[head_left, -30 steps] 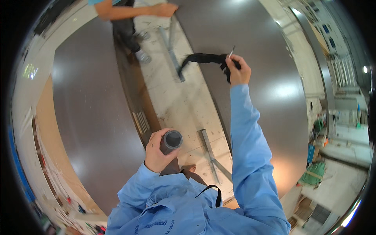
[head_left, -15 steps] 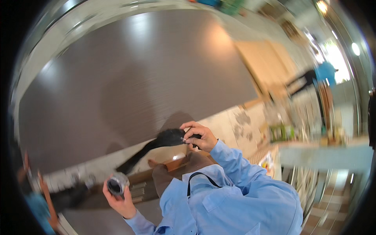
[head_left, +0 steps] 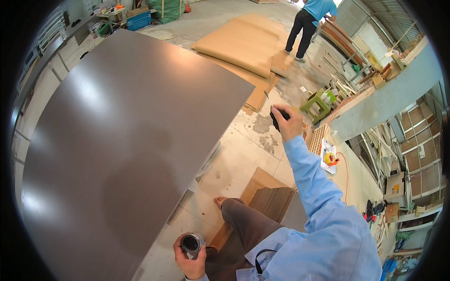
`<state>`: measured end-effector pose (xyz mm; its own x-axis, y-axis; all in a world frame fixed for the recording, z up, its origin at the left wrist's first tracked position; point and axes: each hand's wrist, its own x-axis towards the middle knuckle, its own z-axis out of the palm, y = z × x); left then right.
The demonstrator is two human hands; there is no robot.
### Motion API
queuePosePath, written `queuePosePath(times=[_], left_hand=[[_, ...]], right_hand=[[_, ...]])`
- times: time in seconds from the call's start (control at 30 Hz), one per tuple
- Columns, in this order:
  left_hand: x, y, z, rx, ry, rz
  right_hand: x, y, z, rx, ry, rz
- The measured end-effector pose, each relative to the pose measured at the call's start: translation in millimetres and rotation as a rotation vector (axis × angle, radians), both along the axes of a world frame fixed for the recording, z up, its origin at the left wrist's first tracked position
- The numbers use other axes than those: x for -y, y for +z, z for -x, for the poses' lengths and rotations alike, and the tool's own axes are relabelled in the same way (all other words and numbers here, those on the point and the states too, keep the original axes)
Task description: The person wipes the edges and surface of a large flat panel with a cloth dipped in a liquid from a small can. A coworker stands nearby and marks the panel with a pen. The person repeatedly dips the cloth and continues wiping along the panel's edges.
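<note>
Two bare hands at work above a workshop floor (head_left: 234, 150). The left hand (head_left: 192, 268) is closed around a small round cup (head_left: 191, 243), thumb on one side and fingers on the other; the cup's open mouth faces upward, its interior dark. The right hand (head_left: 291, 124), farther forward, pinches a thin brush-like tool (head_left: 268, 99), its dark tip directed up and away from the fingers; a bunched black cloth (head_left: 275, 119) is gripped together with it. Tool and cup are well apart. A large dark panel (head_left: 117, 136) extends to the left of both hands, apart from them. Beyond the right hand, stacked brown sheets (head_left: 241, 42) lie on the floor; farther off, a co-worker (head_left: 308, 23) in a blue shirt stands turned away. To the right of the right hand stands a green stool (head_left: 316, 107); nearer the wearer on that side is a yellow tape roll (head_left: 329, 158). A bare foot (head_left: 219, 202) rests on the floor between the two hands.
</note>
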<state>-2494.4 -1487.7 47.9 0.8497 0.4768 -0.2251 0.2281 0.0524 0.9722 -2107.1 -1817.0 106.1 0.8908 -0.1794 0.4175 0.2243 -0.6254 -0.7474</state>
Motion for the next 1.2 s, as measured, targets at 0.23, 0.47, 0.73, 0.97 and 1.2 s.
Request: queuePosePath(times=[0.23,0.47,0.73,0.97,1.2], left_hand=[[11,-26,-4,-0.046,-0.049,-0.11],[49,-11,40,-0.085,0.056,-0.191],[102,-8,88,-0.077,0.179,-0.241],[129,1,96,-0.116,0.157,-0.267],[141,12,83,-0.12,0.16,-0.243]], right_hand=[[-5,-27,-30,0.094,0.024,-0.041],[-3,-44,-54,0.179,0.129,-0.128],[5,-65,-63,0.231,0.257,-0.169],[3,-63,-65,0.238,0.292,-0.223],[-3,-59,-64,0.225,0.329,-0.253]])
